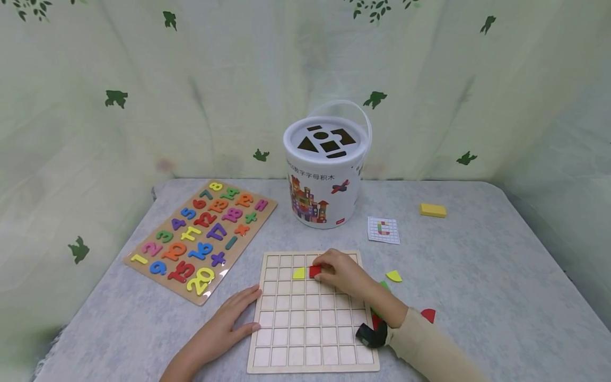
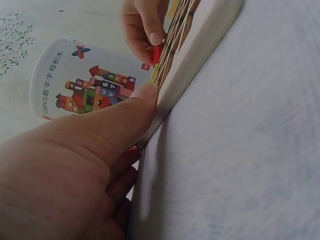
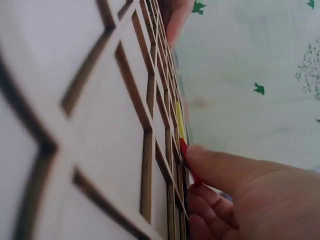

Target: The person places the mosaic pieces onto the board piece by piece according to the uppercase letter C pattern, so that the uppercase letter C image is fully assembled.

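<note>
Right hand (image 1: 340, 271) pinching red piece (image 1: 314, 271) into grid board (image 1: 286, 339) beside yellow piece (image 1: 299, 274); left hand (image 1: 224, 329) flat, bracing edge. Seating unclear, possibly tilted; could jam.

The grid board (image 1: 312, 339) is pale matt wood, the bucket (image 1: 324, 180) glossy white plastic, the table cover (image 1: 477, 297) mottled grey cloth

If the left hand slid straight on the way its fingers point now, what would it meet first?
The left hand lies flat, fingers pointing right against the grid board. It already touches the board's left edge, so it would likely just push the board; depth past that is unclear.
</note>
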A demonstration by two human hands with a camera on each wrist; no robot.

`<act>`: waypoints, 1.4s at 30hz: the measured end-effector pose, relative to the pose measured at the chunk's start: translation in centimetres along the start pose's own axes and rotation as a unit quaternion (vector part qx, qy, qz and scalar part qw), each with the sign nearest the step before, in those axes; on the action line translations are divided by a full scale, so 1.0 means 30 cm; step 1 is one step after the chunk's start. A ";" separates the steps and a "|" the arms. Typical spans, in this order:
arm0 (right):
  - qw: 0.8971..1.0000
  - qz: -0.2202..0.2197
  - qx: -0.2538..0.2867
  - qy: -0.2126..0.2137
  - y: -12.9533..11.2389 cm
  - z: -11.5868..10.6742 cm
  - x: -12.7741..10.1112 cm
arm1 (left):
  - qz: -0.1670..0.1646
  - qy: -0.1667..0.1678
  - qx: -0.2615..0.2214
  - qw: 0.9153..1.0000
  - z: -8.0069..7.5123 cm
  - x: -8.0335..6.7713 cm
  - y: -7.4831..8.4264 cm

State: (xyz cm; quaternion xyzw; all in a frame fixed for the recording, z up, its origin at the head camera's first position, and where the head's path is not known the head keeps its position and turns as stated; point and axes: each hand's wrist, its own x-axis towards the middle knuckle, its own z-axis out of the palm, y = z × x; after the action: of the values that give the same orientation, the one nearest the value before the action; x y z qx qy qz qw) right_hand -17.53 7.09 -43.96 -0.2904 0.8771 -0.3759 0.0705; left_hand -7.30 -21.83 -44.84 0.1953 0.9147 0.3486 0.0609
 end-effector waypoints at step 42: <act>0.994 0.052 -0.047 0.081 0.074 -0.237 -0.249 | -0.026 -0.009 -0.011 1.000 0.011 0.006 -0.016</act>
State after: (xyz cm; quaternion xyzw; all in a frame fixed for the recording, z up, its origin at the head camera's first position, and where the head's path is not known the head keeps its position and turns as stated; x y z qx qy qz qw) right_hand -14.85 16.92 -41.19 -0.2164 0.9106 -0.3521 0.0048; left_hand -7.53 -21.88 -45.40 0.1742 0.9150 0.3551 0.0802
